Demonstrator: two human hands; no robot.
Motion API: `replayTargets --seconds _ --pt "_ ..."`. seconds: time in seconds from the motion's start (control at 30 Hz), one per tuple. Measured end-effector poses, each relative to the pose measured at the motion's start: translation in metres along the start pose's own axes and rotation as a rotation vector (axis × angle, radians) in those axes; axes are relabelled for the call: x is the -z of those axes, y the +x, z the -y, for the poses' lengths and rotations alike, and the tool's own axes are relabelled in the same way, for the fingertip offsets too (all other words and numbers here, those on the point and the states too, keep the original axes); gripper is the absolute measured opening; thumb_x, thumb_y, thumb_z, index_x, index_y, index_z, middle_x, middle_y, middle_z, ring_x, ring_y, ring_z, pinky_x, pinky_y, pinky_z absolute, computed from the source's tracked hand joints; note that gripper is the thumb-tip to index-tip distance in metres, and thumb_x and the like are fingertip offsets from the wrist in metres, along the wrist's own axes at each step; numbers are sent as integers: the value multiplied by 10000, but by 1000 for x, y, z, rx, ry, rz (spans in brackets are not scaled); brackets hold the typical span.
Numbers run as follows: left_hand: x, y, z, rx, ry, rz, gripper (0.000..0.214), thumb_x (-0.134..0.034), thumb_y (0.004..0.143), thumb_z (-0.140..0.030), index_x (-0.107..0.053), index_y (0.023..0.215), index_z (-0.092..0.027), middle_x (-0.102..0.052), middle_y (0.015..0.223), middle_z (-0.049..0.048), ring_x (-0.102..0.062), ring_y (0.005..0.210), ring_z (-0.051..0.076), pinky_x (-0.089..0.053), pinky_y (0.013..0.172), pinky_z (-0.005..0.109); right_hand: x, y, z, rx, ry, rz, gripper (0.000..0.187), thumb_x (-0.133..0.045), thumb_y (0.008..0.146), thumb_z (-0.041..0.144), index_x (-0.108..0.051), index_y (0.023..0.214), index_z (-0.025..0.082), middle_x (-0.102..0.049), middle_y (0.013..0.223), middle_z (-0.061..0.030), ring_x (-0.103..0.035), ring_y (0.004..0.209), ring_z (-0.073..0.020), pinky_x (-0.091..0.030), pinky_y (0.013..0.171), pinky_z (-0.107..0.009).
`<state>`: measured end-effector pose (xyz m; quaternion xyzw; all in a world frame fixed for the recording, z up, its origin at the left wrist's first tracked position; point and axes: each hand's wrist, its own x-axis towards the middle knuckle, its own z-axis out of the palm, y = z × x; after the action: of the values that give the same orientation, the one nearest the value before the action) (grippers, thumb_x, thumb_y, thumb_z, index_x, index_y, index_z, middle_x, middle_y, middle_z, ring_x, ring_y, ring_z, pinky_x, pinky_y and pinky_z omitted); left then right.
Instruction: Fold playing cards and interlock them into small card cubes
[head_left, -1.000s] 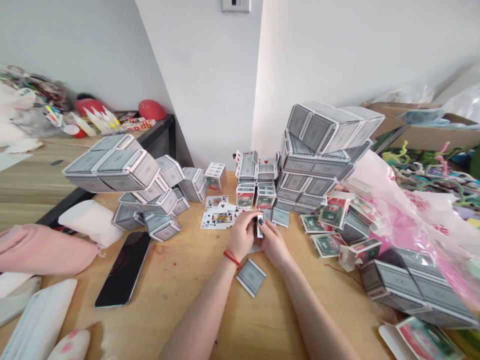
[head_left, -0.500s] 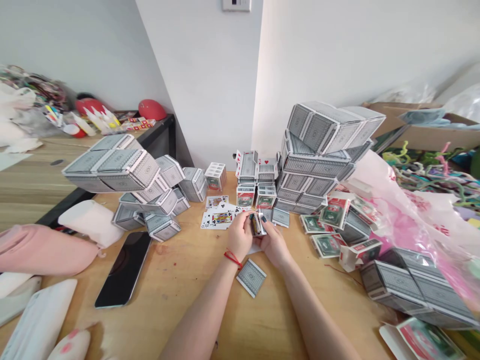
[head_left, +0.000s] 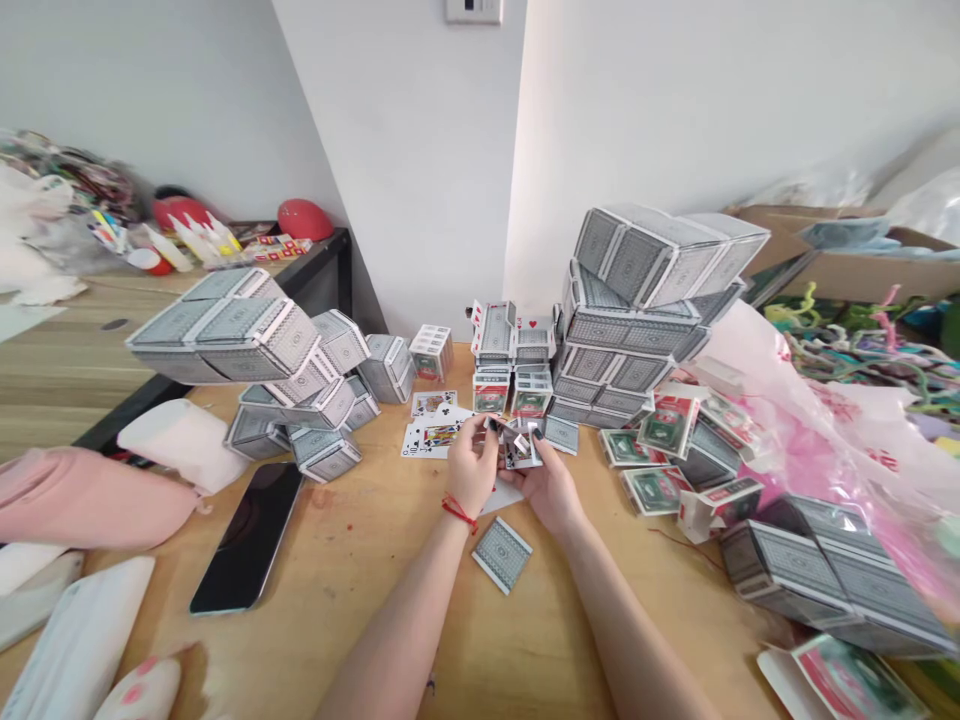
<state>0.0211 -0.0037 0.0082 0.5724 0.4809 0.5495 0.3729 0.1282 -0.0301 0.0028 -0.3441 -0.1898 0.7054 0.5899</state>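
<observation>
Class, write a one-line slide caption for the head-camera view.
Left hand and right hand hold a few playing cards above a wooden table crowded with card blocks.

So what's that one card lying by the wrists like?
The card lies flat, face down, on the wooden table, turned at a slant. Its back has a grey patterned middle and a white border. One card or a few stacked, I cannot tell. It sits between the forearms, just nearer the camera than the left hand and right hand, which hold other cards. Only the table seems to touch it.
</observation>
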Motion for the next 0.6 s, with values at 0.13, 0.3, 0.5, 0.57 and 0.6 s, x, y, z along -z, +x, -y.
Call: replayTargets --seconds 0.13,0.3,0.5,0.57,0.6 --pt "0 0 0 -2 -3 -27 193 -454 811 -280 -553 943 -182 -619 922 59 -591 794 143 -484 701 262 1 1 -1 3 29 2 265 -610 703 396 -606 861 183 -663 757 -28 -619 661 -183 -520 620 -326" --pt "1 2 4 37 72 -106 212 -455 807 -294 -553 957 -180 -615 899 57 -582 778 142 -469 688 260 1 2 -3 25 15 -8 254 -622 697 385 -598 845 180 -663 779 -35 -620 677 -186 -523 616 -325" --pt "1 2 8 61 172 -182 199 -464 793 -266 -549 948 -175 -612 862 55 -574 767 147 -460 670 262 0 1 -4 83 -12 -63 262 -646 669 384 -571 838 198 -655 835 -24 -620 720 -188 -524 614 -320" --pt "0 1 8 16 195 -138 193 -470 790 -258 -547 944 -174 -611 863 58 -576 758 147 -460 671 265 1 2 -3 114 -1 -80 273 -648 664 390 -565 850 208 -651 839 -20 -618 727 -188 -522 598 -314" --pt "-1 0 7 -14 206 -107 187 -475 788 -257 -546 940 -175 -610 865 59 -577 758 147 -460 674 267 1 3 -3 129 6 -89 277 -646 665 393 -563 858 213 -649 841 -19 -618 722 -186 -519 590 -311"
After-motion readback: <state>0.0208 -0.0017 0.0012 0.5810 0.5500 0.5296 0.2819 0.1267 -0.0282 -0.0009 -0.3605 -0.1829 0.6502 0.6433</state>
